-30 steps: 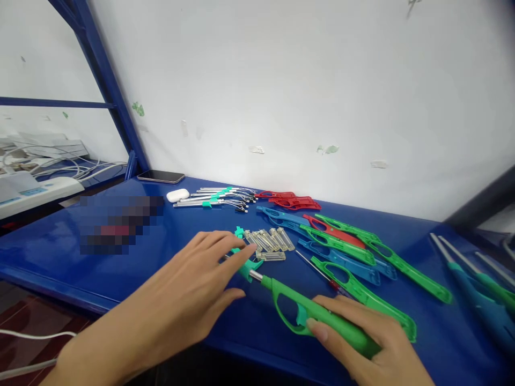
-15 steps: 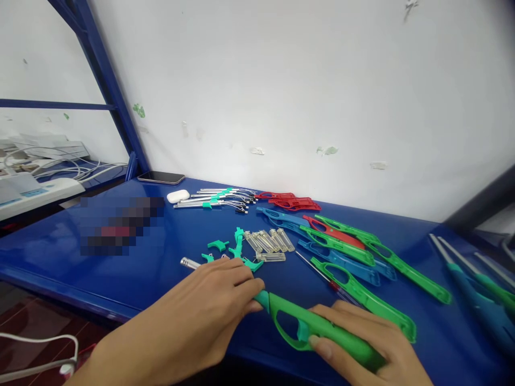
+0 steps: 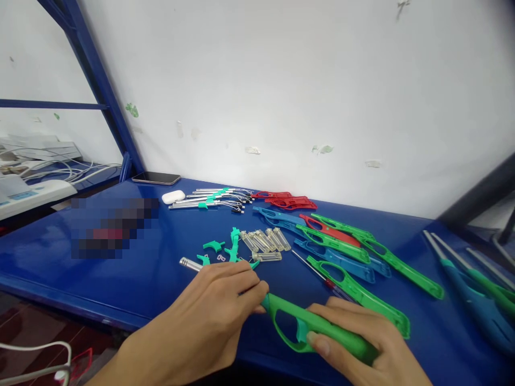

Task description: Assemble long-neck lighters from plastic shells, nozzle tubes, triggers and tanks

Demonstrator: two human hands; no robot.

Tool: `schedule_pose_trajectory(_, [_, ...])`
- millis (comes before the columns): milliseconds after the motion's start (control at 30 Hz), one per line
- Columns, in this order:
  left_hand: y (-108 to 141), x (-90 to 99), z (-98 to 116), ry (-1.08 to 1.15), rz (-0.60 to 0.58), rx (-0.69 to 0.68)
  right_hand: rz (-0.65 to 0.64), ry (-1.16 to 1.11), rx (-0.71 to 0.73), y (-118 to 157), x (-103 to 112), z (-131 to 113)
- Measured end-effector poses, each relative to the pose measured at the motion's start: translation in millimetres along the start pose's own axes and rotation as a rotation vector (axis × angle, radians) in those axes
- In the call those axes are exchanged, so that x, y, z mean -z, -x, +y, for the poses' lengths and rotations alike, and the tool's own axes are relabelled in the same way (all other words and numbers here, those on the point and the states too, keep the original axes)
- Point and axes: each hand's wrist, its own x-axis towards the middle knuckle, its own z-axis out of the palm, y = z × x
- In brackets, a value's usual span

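A green long-necked lighter (image 3: 322, 324) with a teal trigger lies across both my hands, above the table's front edge. My left hand (image 3: 219, 305) is closed around its neck by the teal collar; the silver tip (image 3: 189, 263) sticks out beyond my knuckles. Around the rear of the handle, my right hand (image 3: 362, 340) is closed, its thumb close to the trigger. Just past my left fingers lie teal trigger pieces (image 3: 233, 246) and several clear fuel tubes (image 3: 265, 240). A screwdriver (image 3: 330, 283) with a red and clear handle rests beside a green handle shell (image 3: 362, 292).
Silver lighter rods with wires (image 3: 209, 198) lie at the back, near a white case (image 3: 173, 197) and a phone (image 3: 156, 178). Red (image 3: 292, 202), blue and green shells spread to the right. Assembled lighters (image 3: 475, 300) are at the far right. A blue frame post (image 3: 104, 91) rises left.
My left hand has shifted slightly along the lighter's neck toward the handle, covering more of the teal collar. The view has turned slightly to the right.
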Motion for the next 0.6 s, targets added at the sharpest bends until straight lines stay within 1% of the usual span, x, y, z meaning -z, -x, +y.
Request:
schedule_pose_trajectory(67, [0.2,-0.6,-0.4,0.011,-0.009,0.000,-0.009,-0.022,-0.007,-0.2,-0.6,-0.5])
schedule_pose_trajectory(100, [0.3,-0.9,-1.1,0.017,-0.021,0.004,0.009,-0.035,-0.012,-0.1,-1.4,-1.4])
schedule_pose_trajectory(233, [0.5,-1.3,-7.8,0.018,-0.089,0.011,0.170,-0.073,-0.053,2.5,-7.4,-5.7])
schedule_pose_trajectory(267, [0.8,-0.9,-10.4,0.006,-0.096,0.008,0.193,-0.095,-0.071,3.6,-8.9,-6.6])
schedule_pose_trajectory(333, [1.7,0.8,-16.3,-0.025,-0.096,0.006,0.177,-0.183,-0.128,5.7,-11.0,-8.1])
schedule_pose_trajectory(467, [5.2,6.9,-25.4,-0.053,-0.105,0.052,0.069,-0.391,-0.264,7.1,-12.2,-10.5])
schedule_pose_trajectory(533, [6.4,9.2,-25.2,-0.036,-0.129,0.088,0.064,-0.420,-0.290,6.3,-12.1,-9.9])
schedule_pose_trajectory(600, [6.1,9.6,-21.0,0.002,-0.142,0.114,0.062,-0.407,-0.289,5.3,-11.9,-7.2])
